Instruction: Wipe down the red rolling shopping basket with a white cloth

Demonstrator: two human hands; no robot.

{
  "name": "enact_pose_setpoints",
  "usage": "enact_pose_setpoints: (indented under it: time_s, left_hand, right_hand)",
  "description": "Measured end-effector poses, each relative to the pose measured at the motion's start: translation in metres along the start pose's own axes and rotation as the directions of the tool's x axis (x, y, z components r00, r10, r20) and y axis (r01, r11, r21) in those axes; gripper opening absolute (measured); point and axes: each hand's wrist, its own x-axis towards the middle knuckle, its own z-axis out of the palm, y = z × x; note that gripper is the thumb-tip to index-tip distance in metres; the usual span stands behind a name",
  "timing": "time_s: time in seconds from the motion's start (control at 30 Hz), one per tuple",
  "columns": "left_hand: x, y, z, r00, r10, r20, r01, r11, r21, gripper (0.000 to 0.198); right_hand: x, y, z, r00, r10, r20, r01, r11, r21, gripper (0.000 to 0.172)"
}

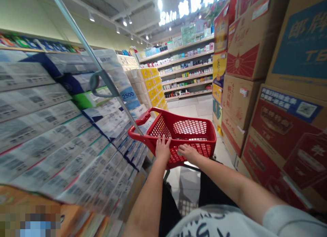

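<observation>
A red plastic shopping cart point(189, 141) with perforated basket walls stands right before me, turned sideways, its handle point(143, 119) to the left. Over the rim of its near side lie the spread fingers of my left hand point(162, 150), which grips it. Just to the right, my right hand point(188, 152) rests by the near wall below the rim, its fingers curled inward. Whether something small is in those fingers I cannot make out. A pale metal pole point(84, 39) with a grey loop rises from the cart's handle end.
Stacked packs of paper goods point(38, 121) line the left. Yellow-and-white cartons point(150, 87) stand farther along. Tall stacks of cardboard boxes point(245, 104) border the right. Lit shelves point(189, 65) with small products cross the back, beyond a pale tiled floor point(194, 107).
</observation>
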Motion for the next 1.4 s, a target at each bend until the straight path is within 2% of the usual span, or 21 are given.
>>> enact_pose_setpoints:
  time_s: [0.1, 0.27, 0.4, 0.57, 0.73, 0.87, 1.0, 1.17, 1.3, 1.4]
  left_hand:
    - [-0.003, -0.001, 0.001, 1.000, 0.010, -0.013, -0.010, 1.000, 0.002, 0.060]
    - [-0.007, 0.000, 0.006, 0.999, 0.028, -0.037, -0.027, 0.999, 0.033, 0.063]
    - [-0.008, 0.001, 0.009, 0.998, 0.020, -0.067, -0.017, 0.999, 0.051, 0.065]
    - [-0.006, 0.000, 0.008, 1.000, 0.006, -0.029, -0.004, 0.997, 0.083, 0.065]
    - [-0.006, 0.004, 0.006, 0.999, 0.020, -0.028, -0.017, 0.994, 0.110, 0.060]
    - [-0.005, 0.006, 0.008, 1.000, 0.010, -0.002, -0.009, 0.995, 0.098, 0.061]
    - [-0.004, 0.005, 0.011, 1.000, 0.012, -0.004, -0.012, 0.996, 0.085, 0.062]
    - [-0.002, 0.003, 0.014, 1.000, 0.006, -0.014, -0.005, 0.996, 0.085, 0.063]
    - [0.000, 0.003, 0.016, 1.000, 0.016, -0.027, -0.013, 0.996, 0.090, 0.062]
    - [0.000, 0.002, 0.017, 0.998, 0.022, -0.053, -0.017, 0.995, 0.095, 0.061]
  right_hand:
    - [0.004, -0.001, -0.002, 0.998, -0.011, -0.054, 0.013, 1.000, 0.020, 0.038]
    - [0.009, -0.005, -0.001, 1.000, 0.004, -0.013, -0.004, 1.000, 0.018, 0.031]
    - [0.012, -0.008, -0.002, 0.996, 0.004, -0.089, -0.003, 1.000, 0.015, 0.033]
    - [0.009, -0.008, -0.005, 0.999, 0.036, -0.012, -0.036, 0.999, -0.026, 0.022]
    - [0.008, -0.006, -0.006, 0.997, 0.050, -0.054, -0.052, 0.998, -0.037, 0.030]
    - [0.005, -0.005, -0.001, 0.999, 0.046, -0.003, -0.046, 0.999, -0.029, 0.028]
    - [0.005, -0.005, 0.001, 0.998, 0.038, -0.056, -0.040, 0.999, -0.035, 0.036]
    - [0.009, -0.002, -0.003, 1.000, 0.015, -0.026, -0.016, 0.999, -0.045, 0.020]
    - [0.010, 0.000, -0.009, 0.997, 0.008, -0.073, -0.011, 0.999, -0.053, 0.030]
    - [0.008, 0.001, -0.009, 0.997, 0.013, -0.076, -0.018, 0.998, -0.067, 0.026]
